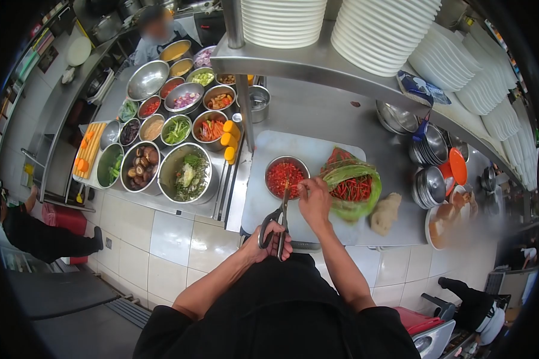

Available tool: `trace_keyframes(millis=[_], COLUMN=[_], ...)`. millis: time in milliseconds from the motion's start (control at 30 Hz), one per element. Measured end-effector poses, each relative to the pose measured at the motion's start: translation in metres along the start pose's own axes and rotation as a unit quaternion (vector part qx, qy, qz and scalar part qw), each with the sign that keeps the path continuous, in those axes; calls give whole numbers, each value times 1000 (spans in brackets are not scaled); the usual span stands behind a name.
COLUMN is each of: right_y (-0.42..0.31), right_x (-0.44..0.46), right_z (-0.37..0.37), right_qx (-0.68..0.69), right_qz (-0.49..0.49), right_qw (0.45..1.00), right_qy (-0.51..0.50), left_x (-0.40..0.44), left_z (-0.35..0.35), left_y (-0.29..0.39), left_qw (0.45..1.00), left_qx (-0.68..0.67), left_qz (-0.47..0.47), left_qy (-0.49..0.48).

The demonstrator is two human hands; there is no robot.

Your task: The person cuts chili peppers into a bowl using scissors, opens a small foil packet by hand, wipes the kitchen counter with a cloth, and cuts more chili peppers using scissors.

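My left hand (269, 242) is wrapped round the handles of black-handled scissors (283, 213). Their blades point away from me, with the tips over a metal bowl (266, 182) of cut red chilies (284, 175). At the bowl's right side, the fingers of my right hand (315, 200) are pinched together; what they hold is too small to make out. Just right of that hand lie whole red chilies (354, 186) in an open green and red bag (374, 194). Bowl and bag rest on a white cutting board (257, 206).
Knobbly ginger (385, 213) lies right of the bag. Metal bowls (430, 186) and an orange bowl (458, 166) stand further right. Stacked white plates (380, 36) fill the overhead shelf (311, 60). Ingredient pots (185, 173) crowd the left counter. A co-worker (159, 36) is behind them; others are at both sides.
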State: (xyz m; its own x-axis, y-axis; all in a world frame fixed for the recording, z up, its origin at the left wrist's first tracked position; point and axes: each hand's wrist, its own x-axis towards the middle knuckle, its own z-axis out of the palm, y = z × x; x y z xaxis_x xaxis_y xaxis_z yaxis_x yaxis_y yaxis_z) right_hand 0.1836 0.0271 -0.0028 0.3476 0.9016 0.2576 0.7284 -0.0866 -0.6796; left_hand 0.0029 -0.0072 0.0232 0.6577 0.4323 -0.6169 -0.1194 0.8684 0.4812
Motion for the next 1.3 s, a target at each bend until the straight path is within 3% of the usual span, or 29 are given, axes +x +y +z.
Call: trace_keyframes(millis=[200, 267, 467, 600, 767, 867, 967, 1100, 1300], right_y=[-8, -5, -8, -8, -7, -8, -11, -12, -7], right_x=[-4, -4, -5, -8, -9, -9, -10, -12, -13], right_z=[4, 4, 5, 11, 11, 11, 11, 14, 16], right_qx=[6, 3, 4, 13, 5, 7, 4, 12, 14], right_qz=[-10, -7, 5, -24, -9, 3, -1, -16, -12], right_qw=[1000, 1000, 1000, 999, 999, 999, 999, 998, 998], right_qy=[12, 14, 23, 40, 37, 37, 45, 57, 65], left_x=[7, 4, 0, 5, 7, 2, 1, 6, 3], left_z=[-2, 0, 3, 2, -1, -2, 2, 1, 0], left_y=[-2, 0, -2, -5, -7, -8, -6, -7, -5], left_qw=[1000, 991, 1000, 1000, 988, 1000, 1000, 1000, 989], left_qx=[11, 118, -11, -18, 127, 9, 4, 11, 122], left_qz=[20, 34, -8, -4, 47, 25, 5, 11, 40], left_qy=[14, 56, 11, -5, 71, -1, 4, -4, 71])
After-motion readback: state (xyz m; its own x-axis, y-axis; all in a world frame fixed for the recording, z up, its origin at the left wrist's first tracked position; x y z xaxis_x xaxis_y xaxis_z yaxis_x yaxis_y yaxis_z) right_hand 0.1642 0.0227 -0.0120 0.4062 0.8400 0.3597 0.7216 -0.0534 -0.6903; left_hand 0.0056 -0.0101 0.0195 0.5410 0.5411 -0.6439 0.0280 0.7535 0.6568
